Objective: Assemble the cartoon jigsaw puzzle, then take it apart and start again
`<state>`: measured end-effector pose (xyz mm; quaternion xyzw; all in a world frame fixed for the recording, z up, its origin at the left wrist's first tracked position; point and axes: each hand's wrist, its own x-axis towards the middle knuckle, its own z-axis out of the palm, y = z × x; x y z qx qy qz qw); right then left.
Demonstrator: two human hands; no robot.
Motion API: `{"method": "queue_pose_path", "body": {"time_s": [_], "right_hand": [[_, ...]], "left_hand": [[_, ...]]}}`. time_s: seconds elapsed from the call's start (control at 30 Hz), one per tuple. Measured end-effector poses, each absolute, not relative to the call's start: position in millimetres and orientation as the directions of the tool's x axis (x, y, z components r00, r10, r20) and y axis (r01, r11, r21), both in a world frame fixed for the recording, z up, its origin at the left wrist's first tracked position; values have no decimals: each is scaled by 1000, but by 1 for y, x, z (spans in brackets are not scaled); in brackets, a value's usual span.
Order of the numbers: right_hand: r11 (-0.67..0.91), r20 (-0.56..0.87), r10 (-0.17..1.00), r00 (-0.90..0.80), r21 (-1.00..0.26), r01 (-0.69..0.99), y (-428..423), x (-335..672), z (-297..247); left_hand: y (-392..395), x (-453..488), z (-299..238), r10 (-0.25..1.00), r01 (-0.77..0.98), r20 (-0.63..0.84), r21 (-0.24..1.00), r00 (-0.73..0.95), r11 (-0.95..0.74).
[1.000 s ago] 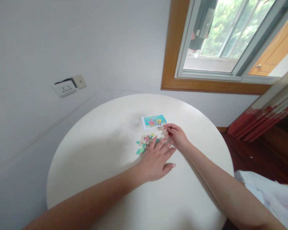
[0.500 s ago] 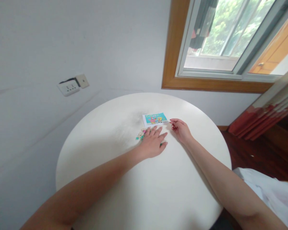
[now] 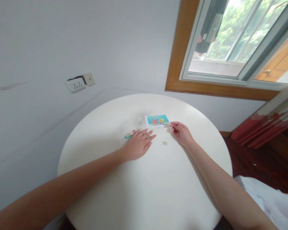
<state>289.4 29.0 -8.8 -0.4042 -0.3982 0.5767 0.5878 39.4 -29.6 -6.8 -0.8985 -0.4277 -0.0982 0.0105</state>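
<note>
Here, toward the counter's far edge, the left hand lies spread flat on the puzzle pieces. The right hand, loosely curled and empty, meets the picture card. One loose piece lies between them.

No writing can be read anywhere; the picture card on the worktop shows only cartoon figures, its lettering too blurred.

Two forearms, bare right down to the lower edge of the frame. Red-painted nails on the right hand; nails of the left hand too small to tell. White, lightly creased garment at lower right.
</note>
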Motion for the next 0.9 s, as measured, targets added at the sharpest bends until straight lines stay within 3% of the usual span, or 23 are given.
{"method": "queue_pose_path", "body": {"time_s": [0.27,0.53,0.77,0.9], "right_hand": [[-1,-6,1000,13,-931,-366,31,291,-14],[-4,-3,1000,-2,-934,-358,31,291,-13],[-6,0,1000,-19,-936,-352,33,291,-14],[-3,3,1000,-19,-937,-350,34,292,-16]], "left_hand": [[0,-25,-20,825,843,225,26,519,-537],[28,-59,-15,753,779,352,96,556,-619],[6,-9,4,648,680,406,85,644,-729],[-28,48,9,537,533,294,102,791,-840]]}}
